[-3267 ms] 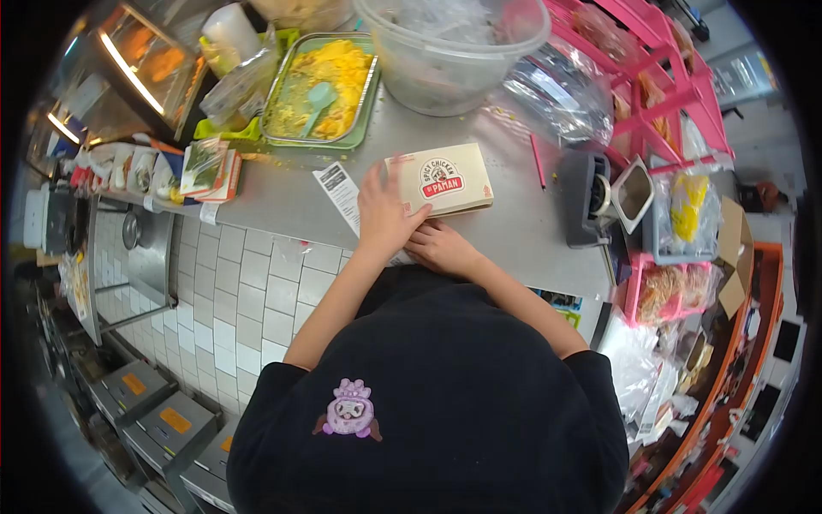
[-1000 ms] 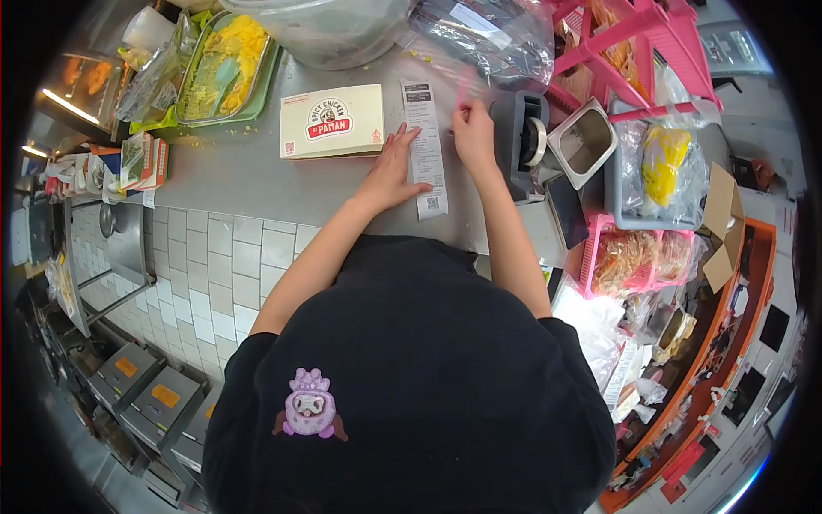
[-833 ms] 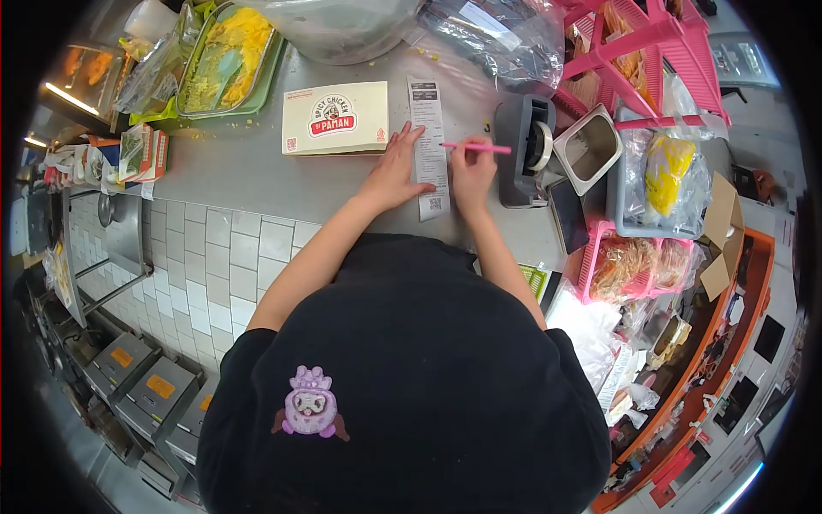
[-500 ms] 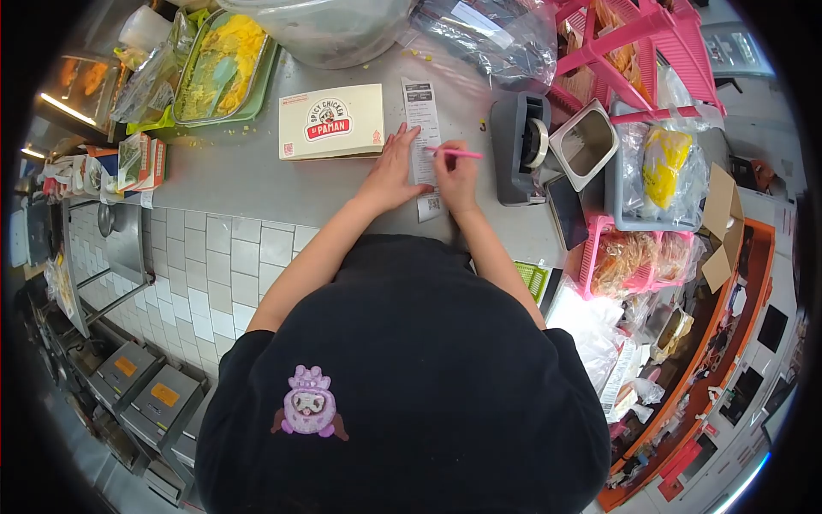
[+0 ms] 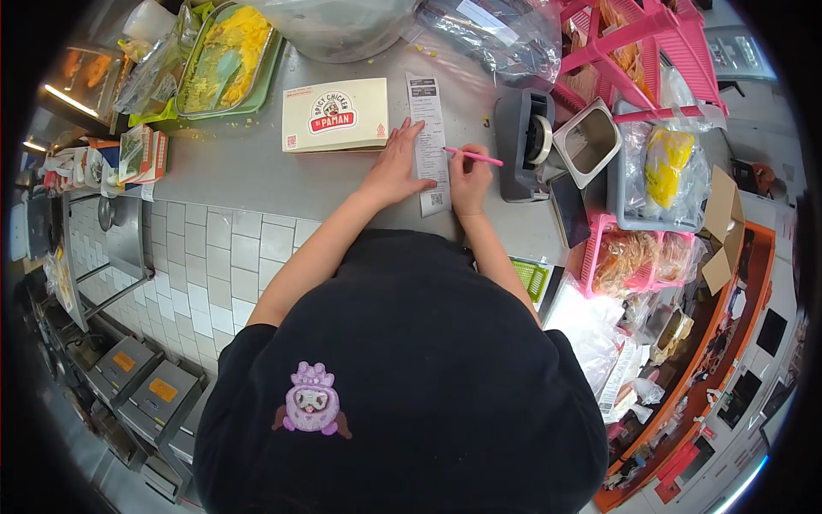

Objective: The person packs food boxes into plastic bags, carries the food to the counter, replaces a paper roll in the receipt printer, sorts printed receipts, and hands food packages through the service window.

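Cream rectangular cardboard box [image 5: 335, 117] sits on the grey metal counter [image 5: 248, 171]. Right of the box: long white paper receipt [image 5: 431, 137] (that one's just beside it), thin pink pen [image 5: 479, 157], then chunky grey plastic tape dispenser [image 5: 515, 154]. Big round translucent plastic tub [image 5: 334, 34] is behind the box; shallow rectangular metal tray [image 5: 205, 115] is behind-left of it, teal plastic scoop [image 5: 229, 64] inside.

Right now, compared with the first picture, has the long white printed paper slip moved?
Yes: the slip has shifted rightward, much closer to the dark grey tape dispenser, and lies partly beneath the left hand.
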`<state>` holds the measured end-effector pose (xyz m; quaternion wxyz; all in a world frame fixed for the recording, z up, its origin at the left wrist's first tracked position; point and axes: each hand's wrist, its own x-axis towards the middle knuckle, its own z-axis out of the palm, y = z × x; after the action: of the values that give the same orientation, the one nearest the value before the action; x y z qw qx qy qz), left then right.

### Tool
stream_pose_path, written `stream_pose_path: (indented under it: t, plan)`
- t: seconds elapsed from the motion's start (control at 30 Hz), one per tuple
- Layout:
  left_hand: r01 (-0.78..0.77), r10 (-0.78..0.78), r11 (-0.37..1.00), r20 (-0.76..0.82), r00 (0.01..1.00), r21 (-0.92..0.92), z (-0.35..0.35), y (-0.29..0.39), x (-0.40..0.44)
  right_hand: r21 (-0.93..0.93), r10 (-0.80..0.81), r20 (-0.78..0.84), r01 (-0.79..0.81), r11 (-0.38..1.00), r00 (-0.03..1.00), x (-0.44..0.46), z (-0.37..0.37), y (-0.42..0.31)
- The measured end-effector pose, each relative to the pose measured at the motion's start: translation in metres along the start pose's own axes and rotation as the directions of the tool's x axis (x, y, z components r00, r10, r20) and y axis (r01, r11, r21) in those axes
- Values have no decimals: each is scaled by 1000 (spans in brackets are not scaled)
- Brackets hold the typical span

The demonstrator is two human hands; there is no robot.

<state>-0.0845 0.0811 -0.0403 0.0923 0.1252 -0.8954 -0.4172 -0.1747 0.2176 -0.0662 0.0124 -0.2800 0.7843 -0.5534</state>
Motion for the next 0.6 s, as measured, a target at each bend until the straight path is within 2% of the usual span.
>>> stream_pose_path:
  t: [0.07,0.2,0.27,0.3,0.33,0.37,0.4,0.43,0.5,0.57,0.6]
  plan:
    - [-7,7,1000,11,1000,7,-1,-1,2,38,44,58,-47,998,997,-4,-4,-3]
    - [9,-9,1000,15,1000,8,-1,0,0,12,-1,48,1,1000,999,-5,-5,-4]
    - [-4,4,1000,18,1000,16,-2,0,1,75,57,-190,-44,996,980,13,-3,-1]
    - [-8,7,1000,14,1000,21,-3,0,1,79,52,-191,-38,996,980,24,-5,0]
    - [-15,15,1000,12,1000,26,-3,1,0,-198,149,-30,-152,968,988,37,-9,-7]
    - [-25,24,999,11,1000,34,-2,1,0,-472,280,97,-204,858,955,48,-11,-8]
    - [-31,31,998,5,1000,46,-3,1,-2,-570,398,139,-256,781,907,60,-10,-6]
    - [-18,17,999,17,1000,38,-3,2,-3,-556,383,136,-249,793,914,67,-8,-11]
    - [-14,14,999,10,1000,50,-2,-1,-4,-731,329,34,-201,652,944,81,-4,-30]
    - [-177,177,984,-19,984,39,-1,-3,-4,-718,272,18,-177,673,962,81,1,-41]
    - [-182,184,982,-31,982,56,-3,0,-6,-679,138,187,26,733,973,73,3,-36]
